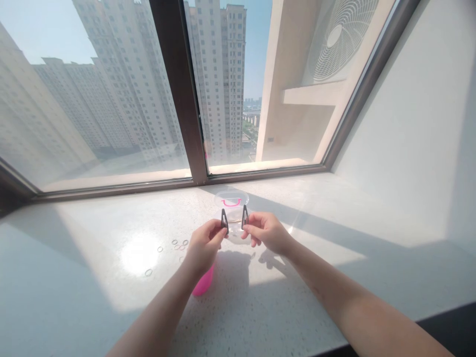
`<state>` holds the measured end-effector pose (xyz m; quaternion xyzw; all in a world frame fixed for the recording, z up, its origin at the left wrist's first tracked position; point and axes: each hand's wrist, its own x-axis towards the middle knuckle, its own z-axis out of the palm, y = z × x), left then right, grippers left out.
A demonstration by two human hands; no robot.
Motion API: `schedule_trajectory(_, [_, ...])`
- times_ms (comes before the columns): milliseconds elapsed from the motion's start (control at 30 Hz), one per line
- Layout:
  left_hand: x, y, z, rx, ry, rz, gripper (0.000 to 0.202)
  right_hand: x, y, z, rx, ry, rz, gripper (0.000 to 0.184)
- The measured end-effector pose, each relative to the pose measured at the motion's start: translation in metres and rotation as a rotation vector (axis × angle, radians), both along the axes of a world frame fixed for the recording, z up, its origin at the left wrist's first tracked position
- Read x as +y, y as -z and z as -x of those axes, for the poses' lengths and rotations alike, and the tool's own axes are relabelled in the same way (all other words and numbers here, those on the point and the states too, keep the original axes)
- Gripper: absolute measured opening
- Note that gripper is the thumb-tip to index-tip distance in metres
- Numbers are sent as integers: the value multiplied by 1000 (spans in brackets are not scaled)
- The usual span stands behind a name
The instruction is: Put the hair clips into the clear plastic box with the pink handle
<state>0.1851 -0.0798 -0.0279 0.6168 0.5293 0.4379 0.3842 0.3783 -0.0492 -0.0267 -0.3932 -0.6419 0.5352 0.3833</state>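
Between its thumb and fingers my left hand (206,244) pinches a black snap hair clip (224,221), which points upward. A matching black hair clip (244,217) stands upright in the pinch of my right hand (267,231). The two clips are held apart, side by side, above the sill. Behind them is a clear plastic box, its clear lid (231,198) fitted with a pink handle (231,203); my hands partly hide the box. Under my left wrist a bright pink container (204,283) shows only in part.
Several small hair ties (174,242) lie scattered on the speckled white sill (92,233), left of my left hand. A dark-framed window (193,99) rises behind the sill. To the right is a white wall (416,124). The sill's front edge shows at lower right.
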Motion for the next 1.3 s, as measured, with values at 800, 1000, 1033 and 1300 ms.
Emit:
schedule_trajectory(800, [5,10,3,65,3,-59,17,1,3,1,-34,-27,9,15])
schedule_trajectory(1000, [5,7,4,66,-1,-48,18,2,3,1,-42,-25,7,15])
schedule_trajectory(1033, [4,7,4,63,-5,-47,18,2,4,1,-44,-23,5,15])
schedule_trajectory(1300, [4,6,3,60,-6,-41,18,2,4,1,-67,-21,-4,12])
